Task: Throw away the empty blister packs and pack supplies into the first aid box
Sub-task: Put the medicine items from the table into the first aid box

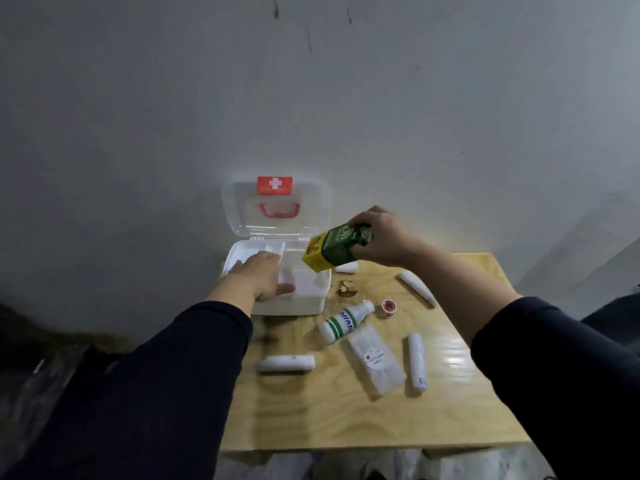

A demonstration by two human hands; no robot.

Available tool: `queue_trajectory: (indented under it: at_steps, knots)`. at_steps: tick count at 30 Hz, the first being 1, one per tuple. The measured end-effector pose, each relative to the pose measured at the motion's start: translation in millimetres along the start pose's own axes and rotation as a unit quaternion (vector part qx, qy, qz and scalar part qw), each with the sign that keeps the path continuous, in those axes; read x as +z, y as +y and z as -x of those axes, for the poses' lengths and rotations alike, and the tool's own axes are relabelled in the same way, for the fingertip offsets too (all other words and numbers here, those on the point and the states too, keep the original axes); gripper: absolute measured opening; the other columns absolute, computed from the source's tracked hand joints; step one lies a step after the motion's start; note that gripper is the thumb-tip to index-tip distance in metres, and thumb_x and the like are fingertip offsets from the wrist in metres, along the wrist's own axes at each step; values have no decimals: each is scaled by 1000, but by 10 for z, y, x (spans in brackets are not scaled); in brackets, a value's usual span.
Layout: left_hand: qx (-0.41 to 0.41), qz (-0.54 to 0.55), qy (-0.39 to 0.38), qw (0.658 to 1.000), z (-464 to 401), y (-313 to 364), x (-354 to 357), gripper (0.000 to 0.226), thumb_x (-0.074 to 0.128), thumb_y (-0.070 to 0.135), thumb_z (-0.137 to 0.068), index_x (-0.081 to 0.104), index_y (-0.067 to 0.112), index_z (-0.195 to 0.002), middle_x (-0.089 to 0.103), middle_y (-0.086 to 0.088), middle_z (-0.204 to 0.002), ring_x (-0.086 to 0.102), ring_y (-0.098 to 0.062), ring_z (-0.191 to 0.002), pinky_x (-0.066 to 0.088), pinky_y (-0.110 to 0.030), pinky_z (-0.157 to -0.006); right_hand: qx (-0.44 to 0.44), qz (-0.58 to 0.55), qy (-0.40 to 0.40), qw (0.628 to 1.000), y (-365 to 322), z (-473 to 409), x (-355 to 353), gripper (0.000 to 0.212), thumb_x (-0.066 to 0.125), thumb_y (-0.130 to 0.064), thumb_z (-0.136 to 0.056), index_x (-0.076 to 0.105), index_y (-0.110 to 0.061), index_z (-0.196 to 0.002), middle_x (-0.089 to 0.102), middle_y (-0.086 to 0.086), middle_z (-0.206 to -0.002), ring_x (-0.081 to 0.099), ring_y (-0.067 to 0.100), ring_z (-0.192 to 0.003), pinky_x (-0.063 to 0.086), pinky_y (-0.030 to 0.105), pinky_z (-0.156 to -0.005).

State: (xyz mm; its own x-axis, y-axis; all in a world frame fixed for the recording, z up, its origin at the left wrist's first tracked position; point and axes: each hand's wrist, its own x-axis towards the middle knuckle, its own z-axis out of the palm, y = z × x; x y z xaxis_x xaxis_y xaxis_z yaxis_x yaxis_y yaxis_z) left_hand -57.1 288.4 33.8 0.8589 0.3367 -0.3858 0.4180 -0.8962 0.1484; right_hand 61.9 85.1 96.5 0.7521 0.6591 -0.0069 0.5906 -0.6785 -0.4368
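The white first aid box [313, 299] stands open at the table's far left, its clear lid [242, 216] with a red cross and red handle leaning back against the wall. My left hand [258, 277] rests flat over the box's left compartment, fingers spread, holding nothing. My right hand [384, 237] grips a green and yellow carton [334, 245] by one end, tilted down above the box's right rim. On the table lie a white bottle with green stripes [343, 322], a clear flat packet [377, 360] and several white tubes [285, 363].
The small wooden table [346, 417] stands against a grey wall. A small red and white cap [389, 305] and a brown stain [346, 288] lie near the box. More white tubes lie at the right [417, 362] and far right [417, 288]. Dark clutter sits to the left of the table.
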Motion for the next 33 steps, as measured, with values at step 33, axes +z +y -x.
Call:
queue_trajectory:
  at_steps: [33]
  knots:
    - [5, -27, 74, 997, -36, -483, 614, 92, 18, 73, -90, 2, 13, -157, 0, 0, -166, -7, -17, -153, -7, -41, -124, 78, -20, -35, 996, -544, -437, 1254, 41, 55, 2, -84, 62, -11, -122, 63, 7, -125, 61, 24, -110, 49, 28, -88]
